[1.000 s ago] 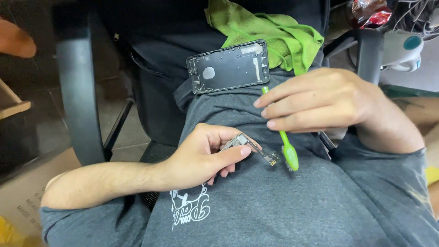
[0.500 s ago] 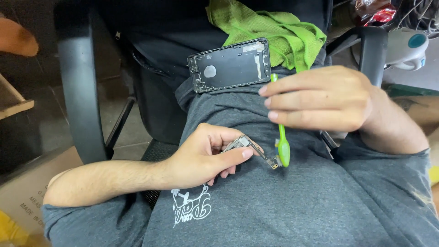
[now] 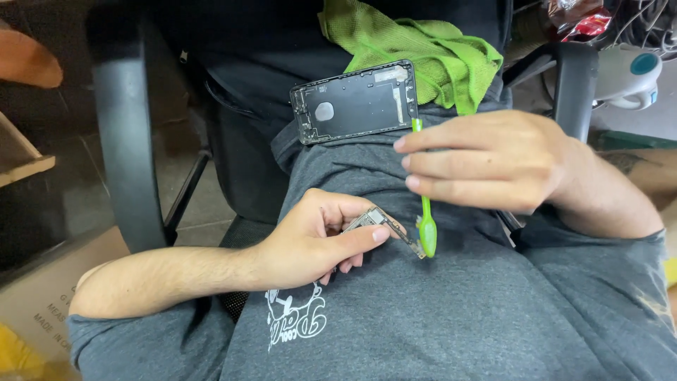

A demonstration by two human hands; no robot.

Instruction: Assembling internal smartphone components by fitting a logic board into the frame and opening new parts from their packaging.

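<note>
Green brush [image 3: 425,224] pinched in right hand [image 3: 493,161], head touching circuit board [image 3: 386,224] gripped by left hand [image 3: 317,236] over grey shirt [image 3: 458,317]; phone housing [image 3: 355,102] just beyond, near green cloth [image 3: 416,49].

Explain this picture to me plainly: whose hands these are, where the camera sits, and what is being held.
The camera is worn on a person's head and looks down at their own chest and lap, so both hands belong to the wearer, who sits in a dark chair in a grey T-shirt.

The left hand pinches a small, narrow circuit board between thumb and fingers, just above the shirt.

The right hand holds a green toothbrush with its head pointing down, right at the far end of the board.

Further down the body lies a dark phone back housing, opened and empty, inner side up. Beside it, partly under its far corner, sits a crumpled green cloth.

At the picture's edges you see the chair's black armrests and a cardboard box on the floor.
</note>
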